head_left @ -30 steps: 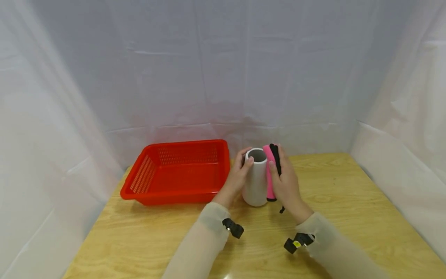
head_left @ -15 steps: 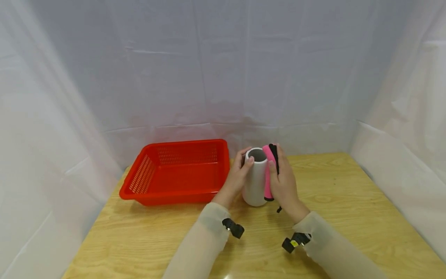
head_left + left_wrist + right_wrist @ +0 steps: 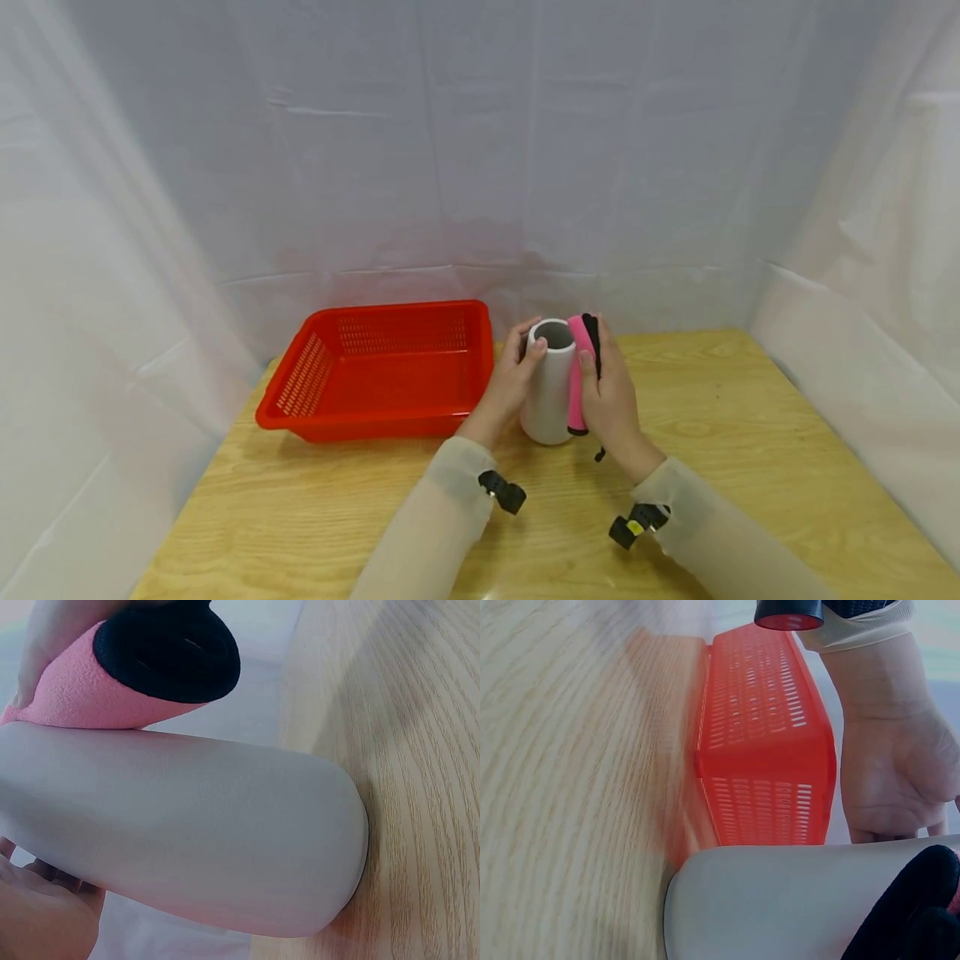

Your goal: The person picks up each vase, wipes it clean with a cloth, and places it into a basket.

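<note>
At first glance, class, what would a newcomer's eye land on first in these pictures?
The bright red basket at the table's left. Right of it stands a white cylinder, upright, its top open. The left hand grips it, while the right hand presses a pink and black sleeve against its side.

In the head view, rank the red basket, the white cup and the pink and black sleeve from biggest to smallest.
1. red basket, by far the largest.
2. white cup, upright beside it.
3. pink and black sleeve, about as tall as the cup but much narrower, partly covered by the right hand.
</note>
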